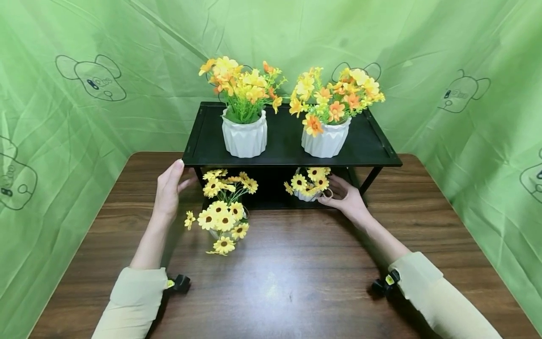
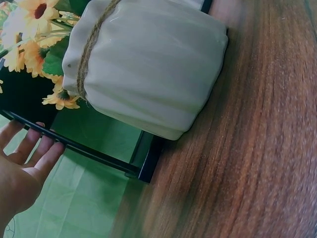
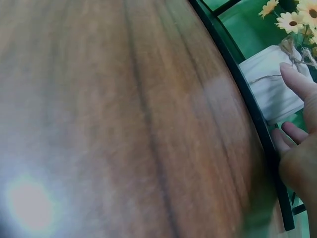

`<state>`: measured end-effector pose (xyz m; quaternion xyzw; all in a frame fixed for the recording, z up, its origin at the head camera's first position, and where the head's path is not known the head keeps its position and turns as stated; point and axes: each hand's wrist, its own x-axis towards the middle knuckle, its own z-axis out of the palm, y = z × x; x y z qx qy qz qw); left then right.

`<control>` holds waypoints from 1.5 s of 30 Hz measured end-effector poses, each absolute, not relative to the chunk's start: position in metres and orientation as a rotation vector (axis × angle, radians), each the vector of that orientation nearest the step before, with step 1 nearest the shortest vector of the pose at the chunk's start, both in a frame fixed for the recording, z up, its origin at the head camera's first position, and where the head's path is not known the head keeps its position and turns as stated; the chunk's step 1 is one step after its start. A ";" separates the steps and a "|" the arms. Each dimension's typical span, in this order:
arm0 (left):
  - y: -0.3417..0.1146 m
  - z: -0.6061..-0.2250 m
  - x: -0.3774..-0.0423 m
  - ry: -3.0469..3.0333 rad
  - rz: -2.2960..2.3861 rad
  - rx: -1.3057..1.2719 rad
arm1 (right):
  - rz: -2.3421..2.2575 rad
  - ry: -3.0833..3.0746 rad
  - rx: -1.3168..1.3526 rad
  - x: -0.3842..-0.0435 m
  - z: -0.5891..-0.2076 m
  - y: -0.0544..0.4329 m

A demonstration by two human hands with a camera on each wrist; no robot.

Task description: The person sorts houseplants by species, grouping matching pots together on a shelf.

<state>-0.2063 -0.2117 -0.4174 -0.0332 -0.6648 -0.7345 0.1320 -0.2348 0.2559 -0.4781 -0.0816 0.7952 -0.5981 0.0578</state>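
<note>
A black two-tier shelf stands on the wooden table. At its left front corner my left hand holds the frame; the left wrist view shows the fingers on a black bar. On the lower tier, at the right, is a white pot of yellow daisies with twine round it. My right hand grips this pot from the right, its thumb along the near side. Another potted daisy bunch, in a twined white pot, stands at the shelf's left front.
Two white pots, the left and the right, hold orange and yellow flowers on the top tier. Green cloth with line-drawn animal faces hangs around the table. The upper tier overhangs the right hand's pot.
</note>
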 end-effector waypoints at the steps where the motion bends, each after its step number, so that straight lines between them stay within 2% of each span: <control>1: -0.212 -0.417 -0.206 -1.929 -2.131 -0.097 | -1.821 2.412 -0.260 -0.233 -0.479 0.256; 15: -0.211 -0.418 -0.207 -1.932 -2.122 -0.120 | -2.084 2.407 -0.283 -0.210 -0.486 0.257; 38: -0.212 -0.419 -0.206 -1.917 -2.132 -0.098 | -1.841 2.467 -0.348 -0.186 -0.486 0.237; 45: -0.212 -0.418 -0.206 -1.918 -2.129 -0.102 | -1.774 2.398 -0.453 -0.182 -0.483 0.226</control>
